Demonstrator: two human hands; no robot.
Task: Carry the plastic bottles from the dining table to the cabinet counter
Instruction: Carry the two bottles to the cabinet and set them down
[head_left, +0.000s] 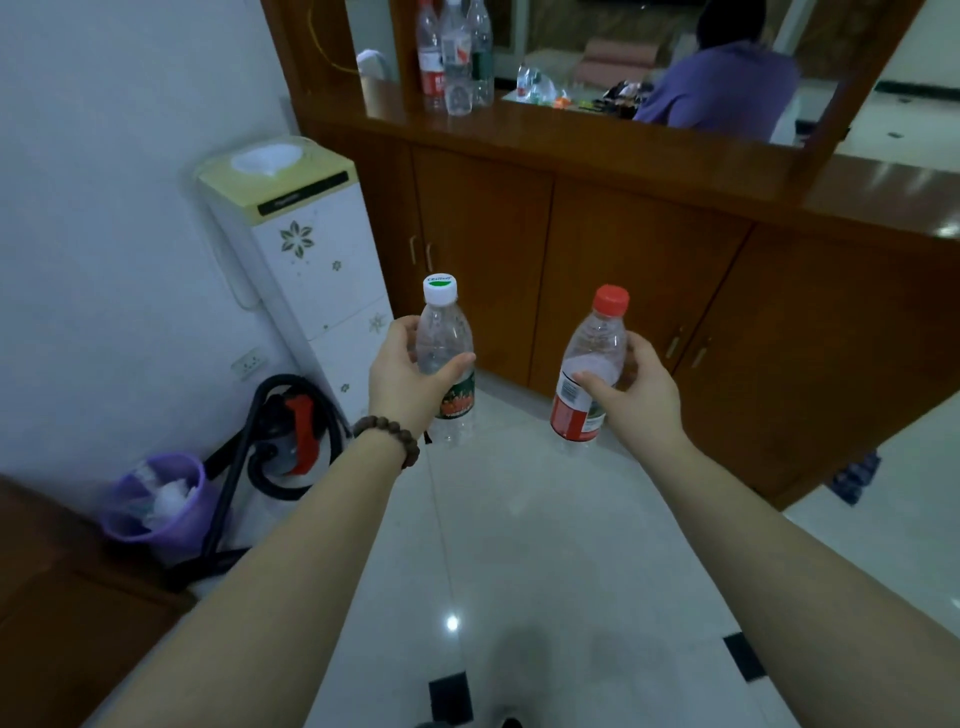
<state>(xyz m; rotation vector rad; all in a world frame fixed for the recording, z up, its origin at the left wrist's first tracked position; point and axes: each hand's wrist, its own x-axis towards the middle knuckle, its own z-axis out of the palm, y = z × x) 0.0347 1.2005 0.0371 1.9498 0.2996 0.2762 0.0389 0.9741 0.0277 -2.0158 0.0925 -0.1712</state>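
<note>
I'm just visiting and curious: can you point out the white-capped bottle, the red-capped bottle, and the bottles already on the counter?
white-capped bottle (440, 332): head view, clear upper body above the left hand.
red-capped bottle (597, 338): head view, clear shoulder below the cap.
bottles on the counter (457, 62): head view, middle bottle's label.

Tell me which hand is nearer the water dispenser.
Left. The left hand, gripping the white-capped bottle, is just right of the water dispenser; the right hand is farther right.

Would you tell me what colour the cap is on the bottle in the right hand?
Red; the cap shows clearly in the head view.
</note>
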